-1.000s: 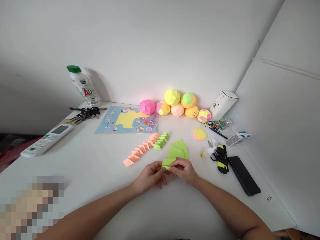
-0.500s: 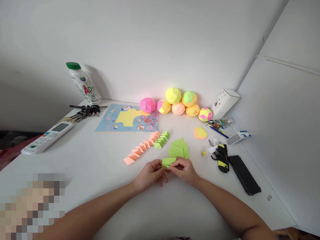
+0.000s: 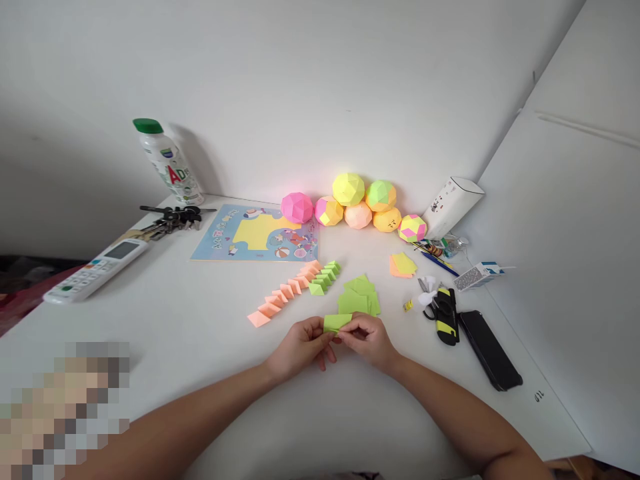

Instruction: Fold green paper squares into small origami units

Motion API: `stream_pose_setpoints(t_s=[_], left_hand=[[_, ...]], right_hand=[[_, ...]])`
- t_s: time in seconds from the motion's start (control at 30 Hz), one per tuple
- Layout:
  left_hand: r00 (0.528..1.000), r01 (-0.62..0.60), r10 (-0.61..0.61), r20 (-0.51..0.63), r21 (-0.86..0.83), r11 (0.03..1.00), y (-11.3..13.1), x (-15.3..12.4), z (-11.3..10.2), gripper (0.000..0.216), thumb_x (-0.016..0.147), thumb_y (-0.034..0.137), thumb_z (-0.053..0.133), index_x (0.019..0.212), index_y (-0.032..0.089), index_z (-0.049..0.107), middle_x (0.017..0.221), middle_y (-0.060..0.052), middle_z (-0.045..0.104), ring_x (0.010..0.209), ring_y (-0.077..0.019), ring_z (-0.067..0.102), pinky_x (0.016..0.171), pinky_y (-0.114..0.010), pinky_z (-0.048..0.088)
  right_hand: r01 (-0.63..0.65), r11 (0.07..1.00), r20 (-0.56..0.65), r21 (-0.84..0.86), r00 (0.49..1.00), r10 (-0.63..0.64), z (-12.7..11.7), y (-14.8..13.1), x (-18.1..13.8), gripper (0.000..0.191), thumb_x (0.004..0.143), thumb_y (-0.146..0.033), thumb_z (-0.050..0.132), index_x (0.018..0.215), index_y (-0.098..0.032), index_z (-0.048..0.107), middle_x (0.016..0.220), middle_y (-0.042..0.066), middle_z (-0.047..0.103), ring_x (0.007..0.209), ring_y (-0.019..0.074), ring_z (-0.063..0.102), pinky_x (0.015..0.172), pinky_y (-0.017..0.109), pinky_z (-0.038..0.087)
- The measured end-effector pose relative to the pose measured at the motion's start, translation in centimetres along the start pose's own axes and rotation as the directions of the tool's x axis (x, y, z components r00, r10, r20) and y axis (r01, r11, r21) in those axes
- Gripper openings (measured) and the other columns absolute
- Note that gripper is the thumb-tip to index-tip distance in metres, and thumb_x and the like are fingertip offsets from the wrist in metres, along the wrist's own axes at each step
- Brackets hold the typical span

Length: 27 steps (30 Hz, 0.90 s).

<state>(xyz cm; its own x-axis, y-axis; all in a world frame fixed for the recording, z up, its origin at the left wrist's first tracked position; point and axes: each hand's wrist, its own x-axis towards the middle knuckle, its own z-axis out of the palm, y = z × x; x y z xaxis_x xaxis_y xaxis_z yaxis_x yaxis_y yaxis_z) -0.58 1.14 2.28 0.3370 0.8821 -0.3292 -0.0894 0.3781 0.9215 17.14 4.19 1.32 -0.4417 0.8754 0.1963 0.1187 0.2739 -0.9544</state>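
A green sheet of paper (image 3: 337, 323), partly folded, is pinched between both hands above the near part of the table. My left hand (image 3: 301, 347) grips its left end, and my right hand (image 3: 369, 340) grips the right end. Just beyond them lies a loose pile of green paper squares (image 3: 359, 297). To the left of that pile stand a row of folded green paper pieces (image 3: 324, 279) and a longer slanting row of folded peach pieces (image 3: 284, 295). The fingers hide the lower edge of the held sheet.
Faceted paper balls (image 3: 349, 190) are stacked against the wall. Left are a blue picture sheet (image 3: 207, 247), a bottle (image 3: 170, 163), keys (image 3: 173, 221) and a remote control (image 3: 95, 272). Right are yellow-orange paper squares (image 3: 403, 265), a black-and-yellow cutter (image 3: 447, 317), a phone (image 3: 490, 350) and a small box (image 3: 479, 275).
The fold in the green sheet is pressed slightly flatter under the fingers. Both hands keep nearly the same place, and the view has shifted a little.
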Motion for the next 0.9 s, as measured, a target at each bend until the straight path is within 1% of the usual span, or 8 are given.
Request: stream_pose_setpoints(t_s=[0.17,0.27,0.43,0.57,0.63,0.73,0.8,0.9], left_hand=[[1.0,-0.006,0.006,0.002,0.004,1.0,-0.6,0.2,-0.2,0.039,0.071,0.053,0.063,0.081,0.015,0.056,0.061,-0.001,0.068,0.042,-0.0107,0.057,0.045,-0.023,0.045],[1.0,-0.008,0.008,0.002,0.007,1.0,-0.6,0.2,-0.2,0.039,0.071,0.053,0.063,0.079,0.015,0.056,0.058,-0.001,0.067,0.041,-0.0102,0.056,0.046,-0.023,0.046],[1.0,-0.01,0.009,-0.016,-0.005,1.0,0.0,-0.1,0.0,0.04,0.068,0.054,0.065,0.079,0.016,0.056,0.058,-0.001,0.067,0.046,-0.0134,0.06,0.046,-0.024,0.047],[1.0,-0.006,0.006,-0.019,-0.018,1.0,0.0,-0.1,-0.1,0.039,0.069,0.053,0.065,0.08,0.016,0.056,0.059,-0.001,0.067,0.045,-0.0127,0.059,0.046,-0.024,0.047],[1.0,-0.011,0.011,-0.022,-0.032,0.999,-0.1,0.0,-0.1,0.039,0.07,0.052,0.065,0.08,0.016,0.056,0.059,0.0,0.067,0.043,-0.012,0.058,0.046,-0.024,0.047],[1.0,-0.019,0.018,-0.024,-0.054,0.998,-0.1,0.0,-0.2,0.041,0.068,0.053,0.067,0.081,0.016,0.056,0.057,0.0,0.067,0.043,-0.0119,0.058,0.045,-0.024,0.046],[1.0,-0.019,0.018,-0.025,-0.062,0.998,0.1,0.0,-0.2,0.043,0.067,0.054,0.067,0.08,0.015,0.056,0.056,0.0,0.067,0.042,-0.0114,0.057,0.045,-0.024,0.046],[1.0,-0.018,0.017,-0.023,-0.062,0.998,0.2,0.0,-0.1,0.044,0.066,0.055,0.067,0.081,0.014,0.055,0.057,-0.001,0.067,0.043,-0.0115,0.058,0.045,-0.024,0.046]], right_hand=[[-0.057,0.998,0.008,0.04,0.998,0.057,0.0,0.4,-0.1,0.008,0.075,-0.023,0.067,0.072,-0.017,0.064,0.068,0.002,0.058,0.064,0.0147,0.059,0.06,0.028,0.05],[-0.156,0.981,0.027,0.111,0.988,0.154,0.0,0.7,-0.1,0.012,0.076,-0.027,0.066,0.079,-0.017,0.061,0.069,0.001,0.058,0.063,0.0145,0.061,0.058,0.028,0.05],[-0.261,0.949,0.065,0.176,0.965,0.253,-0.1,1.0,-0.2,0.039,0.078,-0.03,0.065,0.111,-0.02,0.049,0.07,-0.003,0.057,0.056,0.0108,0.056,0.053,0.025,0.045],[-0.289,0.94,0.076,0.18,0.957,0.279,-0.3,1.3,-0.2,0.05,0.076,-0.031,0.067,0.12,-0.021,0.044,0.073,-0.004,0.052,0.057,0.0098,0.054,0.054,0.024,0.045],[-0.284,0.943,0.105,0.175,0.957,0.269,-0.3,1.5,-0.1,0.04,0.076,-0.032,0.067,0.112,-0.02,0.051,0.074,-0.003,0.052,0.059,0.01,0.053,0.055,0.024,0.044],[-0.253,0.963,0.126,0.092,0.962,0.24,-0.4,1.5,0.0,0.02,0.076,-0.034,0.066,0.082,-0.015,0.06,0.067,-0.002,0.049,0.057,0.009,0.046,0.052,0.022,0.038],[-0.23,0.972,0.119,0.042,0.967,0.224,-0.4,1.3,0.1,0.022,0.077,-0.035,0.066,0.073,-0.014,0.059,0.064,-0.002,0.048,0.054,0.0083,0.043,0.05,0.022,0.035],[-0.233,0.971,0.127,0.049,0.966,0.225,-0.5,0.9,0.2,0.024,0.078,-0.036,0.064,0.072,-0.013,0.06,0.063,-0.002,0.049,0.053,0.0083,0.043,0.048,0.022,0.034]])
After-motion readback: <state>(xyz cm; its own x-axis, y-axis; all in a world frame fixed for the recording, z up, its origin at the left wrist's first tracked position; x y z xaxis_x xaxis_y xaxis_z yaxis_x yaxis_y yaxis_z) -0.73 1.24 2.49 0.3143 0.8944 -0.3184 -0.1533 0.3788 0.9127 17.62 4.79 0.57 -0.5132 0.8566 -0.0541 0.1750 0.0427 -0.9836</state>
